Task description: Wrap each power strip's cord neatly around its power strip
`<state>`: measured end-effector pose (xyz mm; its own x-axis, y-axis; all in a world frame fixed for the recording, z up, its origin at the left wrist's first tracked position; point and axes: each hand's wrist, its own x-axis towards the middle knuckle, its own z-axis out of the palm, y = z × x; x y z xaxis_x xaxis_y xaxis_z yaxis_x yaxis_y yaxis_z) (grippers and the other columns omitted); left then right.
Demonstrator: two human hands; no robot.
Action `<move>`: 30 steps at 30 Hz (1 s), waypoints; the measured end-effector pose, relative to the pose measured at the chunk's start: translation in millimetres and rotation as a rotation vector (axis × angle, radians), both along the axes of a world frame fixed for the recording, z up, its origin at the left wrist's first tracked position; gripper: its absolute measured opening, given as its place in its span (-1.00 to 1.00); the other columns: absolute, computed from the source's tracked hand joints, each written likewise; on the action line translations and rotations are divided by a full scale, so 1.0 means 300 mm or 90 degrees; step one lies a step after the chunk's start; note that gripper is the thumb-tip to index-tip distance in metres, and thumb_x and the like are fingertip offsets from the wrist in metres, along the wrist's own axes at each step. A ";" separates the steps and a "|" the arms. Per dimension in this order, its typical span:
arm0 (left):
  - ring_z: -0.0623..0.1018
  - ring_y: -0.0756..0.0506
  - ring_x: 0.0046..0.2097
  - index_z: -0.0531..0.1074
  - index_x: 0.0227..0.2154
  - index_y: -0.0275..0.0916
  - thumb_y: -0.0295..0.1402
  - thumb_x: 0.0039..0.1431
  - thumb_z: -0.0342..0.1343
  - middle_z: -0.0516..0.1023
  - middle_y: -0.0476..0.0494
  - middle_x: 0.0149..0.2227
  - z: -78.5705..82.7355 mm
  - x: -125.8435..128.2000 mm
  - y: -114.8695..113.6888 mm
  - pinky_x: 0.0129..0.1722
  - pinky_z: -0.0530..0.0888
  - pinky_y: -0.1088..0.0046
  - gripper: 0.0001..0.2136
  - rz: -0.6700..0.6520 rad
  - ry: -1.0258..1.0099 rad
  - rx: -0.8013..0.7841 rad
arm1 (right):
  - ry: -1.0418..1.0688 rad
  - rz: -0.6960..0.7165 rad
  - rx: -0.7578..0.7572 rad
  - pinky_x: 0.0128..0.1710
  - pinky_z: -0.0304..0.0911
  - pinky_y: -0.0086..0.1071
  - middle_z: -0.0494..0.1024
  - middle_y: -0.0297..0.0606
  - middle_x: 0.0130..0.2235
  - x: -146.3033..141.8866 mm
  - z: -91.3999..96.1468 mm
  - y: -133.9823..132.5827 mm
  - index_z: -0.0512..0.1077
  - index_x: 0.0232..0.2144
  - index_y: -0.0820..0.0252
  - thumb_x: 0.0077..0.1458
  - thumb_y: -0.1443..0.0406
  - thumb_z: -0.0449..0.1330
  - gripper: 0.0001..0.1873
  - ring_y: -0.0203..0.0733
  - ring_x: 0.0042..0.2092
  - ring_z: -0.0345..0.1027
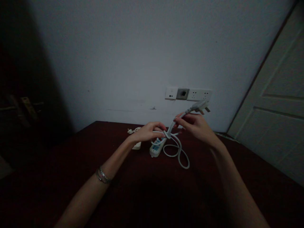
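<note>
A white power cord (pixel 180 148) runs in loops over the dark red table and crosses itself in a knot. My left hand (pixel 152 130) is closed on the cord at this knot, thumb and fingers pinching it. Higher and to the right, my right hand (pixel 193 125) grips the same cord between thumb and fingers, just below its plug (pixel 199 105). The plug tilts up to the right with its prongs out. Under the knot lies a white power strip (pixel 155 150) with blue sockets, its far end hidden by the cord and my left hand.
Behind my left hand are a second white plug (pixel 130 131) and a white block (pixel 137 146), partly covered. Wall sockets (pixel 199 94) sit in a row above the table (pixel 114 190). A panelled door (pixel 277 107) stands at the right, a dark door with a brass lock (pixel 28 107) at the left.
</note>
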<state>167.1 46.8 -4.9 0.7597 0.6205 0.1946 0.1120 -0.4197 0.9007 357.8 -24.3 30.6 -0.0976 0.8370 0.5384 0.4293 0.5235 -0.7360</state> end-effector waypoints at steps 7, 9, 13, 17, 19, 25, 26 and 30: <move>0.41 0.06 -0.51 0.30 -0.32 -0.28 -0.38 -0.13 0.24 0.52 -0.09 -0.44 -0.006 0.021 -0.017 -0.54 0.25 0.55 -0.71 -0.030 -0.067 -0.089 | -0.059 0.056 0.056 -0.32 0.33 -0.35 0.48 -0.24 -0.40 0.023 -0.010 0.020 0.39 -0.42 0.25 0.10 0.13 0.11 -0.72 -0.23 -0.34 0.38; 0.42 0.06 -0.52 0.30 -0.32 -0.27 -0.38 -0.11 0.24 0.53 -0.09 -0.46 -0.006 0.020 -0.025 -0.54 0.25 0.55 -0.72 -0.049 -0.068 -0.101 | -0.069 0.059 0.057 -0.33 0.32 -0.37 0.46 -0.26 -0.41 0.028 -0.013 0.021 0.36 -0.43 0.24 0.10 0.13 0.10 -0.73 -0.26 -0.35 0.37; 0.32 0.11 -0.66 0.29 -0.32 -0.27 -0.37 -0.05 0.21 0.47 -0.01 -0.60 -0.006 0.009 -0.021 -0.66 0.14 0.60 -0.75 -0.056 -0.067 -0.141 | 0.027 0.117 -0.074 -0.44 0.34 -0.39 0.46 -0.35 -0.49 0.030 -0.029 0.031 0.22 -0.35 0.16 0.02 0.12 0.17 -0.72 -0.26 -0.44 0.42; 0.46 0.01 -0.58 0.33 -0.28 -0.27 -0.37 -0.03 0.19 0.52 -0.11 -0.51 -0.004 -0.008 -0.003 -0.66 0.22 0.58 -0.77 -0.097 -0.070 -0.242 | 0.113 0.149 -0.132 -0.50 0.36 -0.40 0.47 -0.42 -0.55 0.022 -0.055 0.055 0.13 -0.32 0.12 -0.09 0.14 0.26 -0.61 -0.24 -0.50 0.44; 0.51 -0.03 -0.50 0.38 -0.25 -0.27 -0.36 -0.01 0.17 0.54 -0.17 -0.41 -0.004 -0.020 0.007 -0.62 0.30 0.55 -0.76 -0.117 -0.057 -0.253 | 0.130 0.130 -0.134 -0.54 0.36 -0.41 0.46 -0.42 -0.57 0.016 -0.067 0.068 0.13 -0.32 0.12 -0.12 0.15 0.27 -0.58 -0.24 -0.54 0.43; 0.53 -0.10 -0.25 0.46 -0.18 -0.24 -0.32 0.00 0.18 0.53 -0.25 -0.22 0.004 -0.038 0.033 -0.41 0.43 0.46 -0.72 -0.002 -0.069 0.021 | 0.192 0.033 -0.067 -0.64 0.32 -0.44 0.46 -0.45 -0.57 0.014 -0.084 0.101 0.16 -0.33 0.13 -0.17 0.11 0.29 -0.55 -0.26 -0.61 0.40; 0.52 -0.10 -0.21 0.47 -0.21 -0.24 -0.33 -0.02 0.20 0.52 -0.24 -0.20 0.004 -0.034 0.037 -0.37 0.44 0.45 -0.74 0.061 -0.112 0.088 | 0.218 0.006 -0.056 -0.65 0.31 -0.45 0.46 -0.45 -0.56 0.018 -0.084 0.107 0.17 -0.33 0.14 -0.20 0.10 0.31 -0.53 -0.26 -0.62 0.39; 0.47 -0.06 -0.17 0.38 -0.26 -0.23 -0.32 -0.04 0.22 0.45 -0.17 -0.17 -0.026 -0.003 0.053 -0.35 0.43 0.50 -0.75 0.412 -0.388 0.303 | 0.363 -0.094 -0.011 -0.68 0.28 -0.50 0.52 -0.40 -0.52 0.033 -0.088 0.131 0.19 -0.34 0.14 -0.27 0.12 0.35 -0.50 -0.28 -0.62 0.39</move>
